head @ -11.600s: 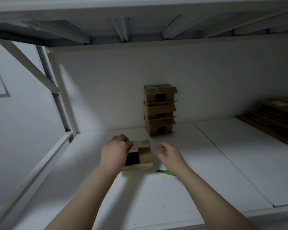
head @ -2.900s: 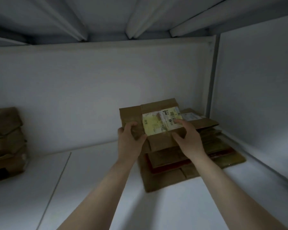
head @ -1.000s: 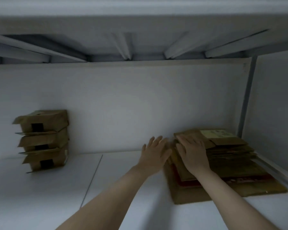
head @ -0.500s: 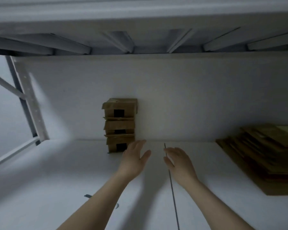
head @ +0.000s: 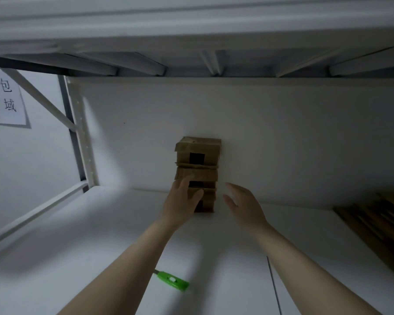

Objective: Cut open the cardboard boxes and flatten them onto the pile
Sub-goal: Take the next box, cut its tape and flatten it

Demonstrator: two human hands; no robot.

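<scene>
Fingers (head: 184,184) of your left hand (head: 180,202) are straight and close together, thumb out to the side, spread in front of the lower part of the stack of cardboard boxes (head: 197,171). Whether they touch it, I cannot tell. Your right hand (head: 245,206) is relaxed with its fingers slightly apart, holding nothing, just right of the stack. You have three boxes there, one on another, against the back wall; the top one shows a black square patch, with no readable print. One green cutter (head: 171,279) lies on the white shelf (head: 89,235) between your forearms. One pile of flattened cardboard (head: 378,226) sits at the right edge. One paper sign (head: 5,98) hangs at the left — you can read 包, 区 and 域, while the first character is cut off.
</scene>
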